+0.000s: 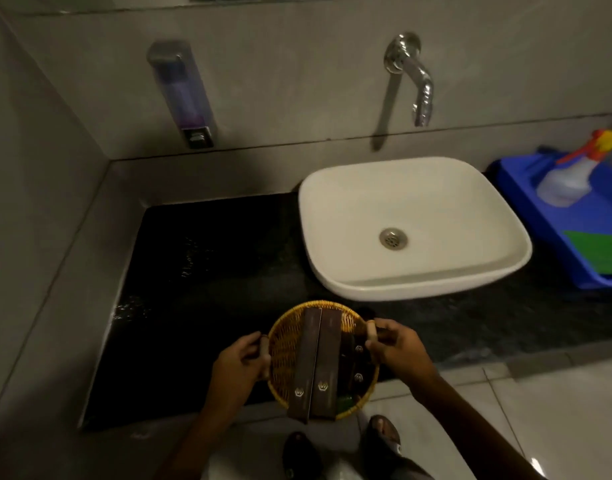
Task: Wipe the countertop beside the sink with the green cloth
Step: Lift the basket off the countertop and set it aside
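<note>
The green cloth [600, 251] lies folded in a blue tray [526, 188] at the far right, beyond the white sink [349, 216]. Left of the sink stretches the black countertop [200, 258], with wet glints on it. A round wicker basket [283, 344] with two long brown boxes and small dark items hangs over the counter's front edge. My left hand [240, 363] grips its left handle and my right hand [396, 346] grips its right handle. Both hands are far from the cloth.
A spray bottle [571, 176] with an orange and yellow trigger lies in the blue tray. A chrome tap [413, 77] juts from the wall above the sink, and a soap dispenser [183, 95] hangs on the wall to the left. Tiled floor and my feet show below.
</note>
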The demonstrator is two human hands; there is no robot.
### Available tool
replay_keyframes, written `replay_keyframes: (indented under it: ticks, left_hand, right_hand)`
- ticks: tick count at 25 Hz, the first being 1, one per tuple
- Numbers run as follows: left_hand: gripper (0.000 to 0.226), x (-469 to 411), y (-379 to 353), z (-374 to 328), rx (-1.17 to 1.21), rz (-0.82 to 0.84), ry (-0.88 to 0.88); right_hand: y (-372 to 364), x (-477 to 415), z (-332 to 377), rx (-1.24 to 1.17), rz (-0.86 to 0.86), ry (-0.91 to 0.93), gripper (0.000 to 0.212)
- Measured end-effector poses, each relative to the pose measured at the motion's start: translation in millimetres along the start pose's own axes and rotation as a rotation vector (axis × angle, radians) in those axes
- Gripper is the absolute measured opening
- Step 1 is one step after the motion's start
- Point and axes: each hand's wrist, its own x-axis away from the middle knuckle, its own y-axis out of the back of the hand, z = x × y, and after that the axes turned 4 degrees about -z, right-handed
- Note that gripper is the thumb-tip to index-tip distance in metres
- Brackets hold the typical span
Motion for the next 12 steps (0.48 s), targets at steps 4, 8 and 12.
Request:
replay_keyframes:
  ticks: [4, 8, 12]
  left_hand:
    - [0.054, 7, -39, -11, -0.073, 0.015, 0.002]
    - [0.048, 16, -50, -50, -0.342, -0.258, -0.241]
    - [0.036, 22, -138, -157, -0.285, -0.29, -0.566]
  right_hand:
    - [29, -7, -17, 0.03, -0.02, -0.024, 0.031]
    - [73, -34, -27, 0.079, 0.009, 0.04, 0.034]
    - [190, -80, -28, 0.07, -0.06, 0.15, 0.013]
